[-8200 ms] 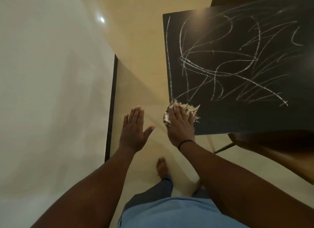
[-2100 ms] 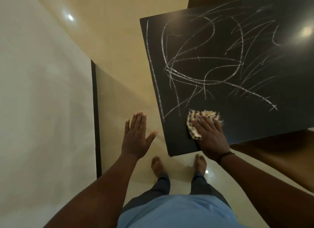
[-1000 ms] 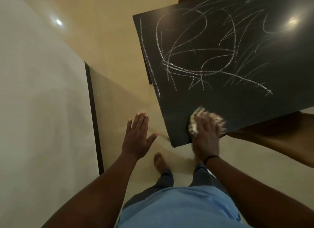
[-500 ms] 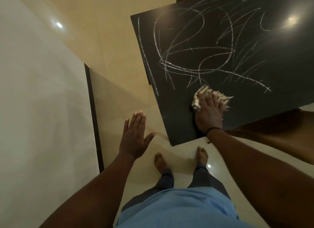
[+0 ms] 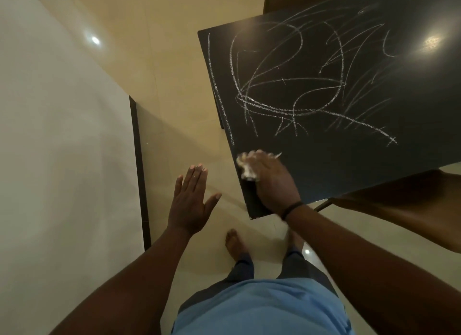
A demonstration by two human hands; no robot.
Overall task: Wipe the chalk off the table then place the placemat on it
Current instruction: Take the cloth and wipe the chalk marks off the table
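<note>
Left of centre, the left hand (image 5: 190,205) hangs over the floor (image 5: 174,90) with fingers straight and spread, holding nothing and touching nothing. It sits just beside the bench's near left corner but gives the bench no support.

At centre, the right hand (image 5: 273,182) presses a pale, crumpled cloth (image 5: 245,166) onto the black bench (image 5: 374,175) at its lower left edge. The fingers are blurred, so whether they curl round the cloth or lie flat on it cannot be told. Part of the cloth appears to reach the very edge.

From centre to the right of the frame, chalk scribbles (image 5: 294,92) cover most of the bench top; only the strip nearest the person looks dark and clean. A chalk line (image 5: 219,90) runs close along the left edge. The placemat is not in view.

Risks, as judged:
- The cloth working at the edge may slip off and drop to the floor, given the overhang.
- Dry wiping may smear chalk into a haze rather than lift it, since the cloth looks small against the marked area.
- The line along the left edge is easily missed.
- Chalk dust may fall on the bare feet (image 5: 235,242) and the glossy floor.
- The unbraced bench may shift under hard strokes.
</note>
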